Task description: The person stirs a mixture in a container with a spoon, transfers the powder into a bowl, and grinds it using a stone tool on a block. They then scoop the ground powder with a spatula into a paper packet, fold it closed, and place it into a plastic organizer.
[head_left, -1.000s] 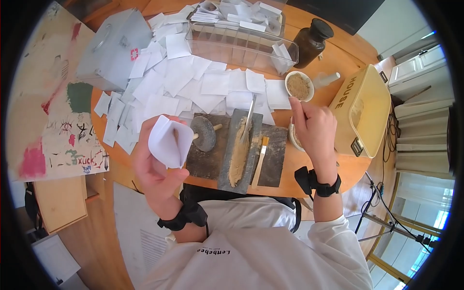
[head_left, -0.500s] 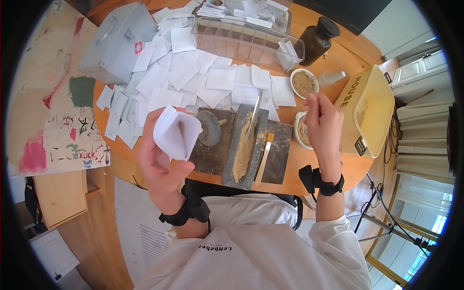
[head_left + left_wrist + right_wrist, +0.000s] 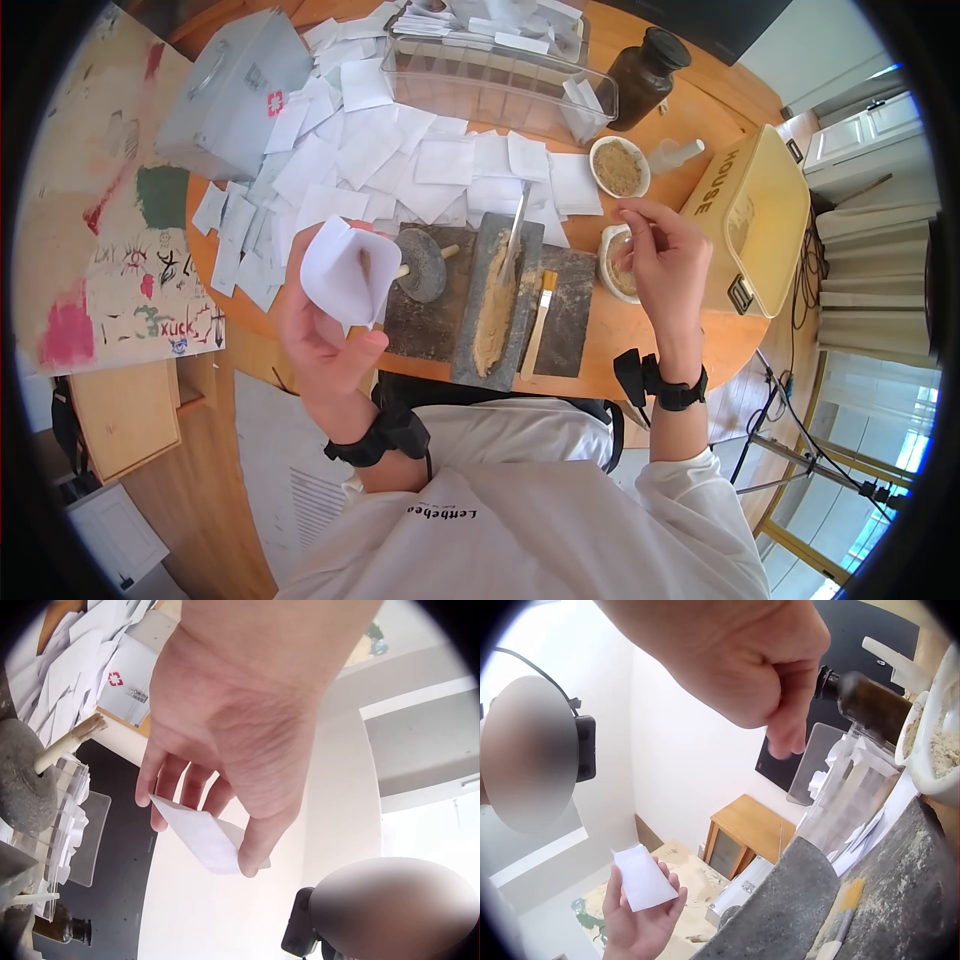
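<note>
My left hand [image 3: 325, 345] holds up a small white paper packet [image 3: 345, 275], its mouth spread and a brownish patch showing inside. In the left wrist view the thumb and fingers grip the packet [image 3: 206, 836] at its opposite edges. My right hand [image 3: 672, 262] hovers over a white mortar [image 3: 608, 284] of tan powder, fingers curled and thumb by the index finger; no object shows between them. Just beyond it is a white bowl [image 3: 620, 168] of brown powder. Between the hands lies a stone grinding trough [image 3: 465, 345] with tan powder and a metal spatula [image 3: 518, 225].
A stone grinding wheel [image 3: 425, 268] with a wooden axle and a brush [image 3: 540, 325] flank the trough. Many white papers [image 3: 370, 150] cover the left and back, near a metal box [image 3: 225, 110]. A clear divided container [image 3: 480, 85], brown jar [image 3: 648, 80] and yellow bin [image 3: 740, 215] stand around.
My right hand has shifted slightly, its extended index finger now bent in toward the thumb. The left hand still holds the spread packet, nearly in place.
</note>
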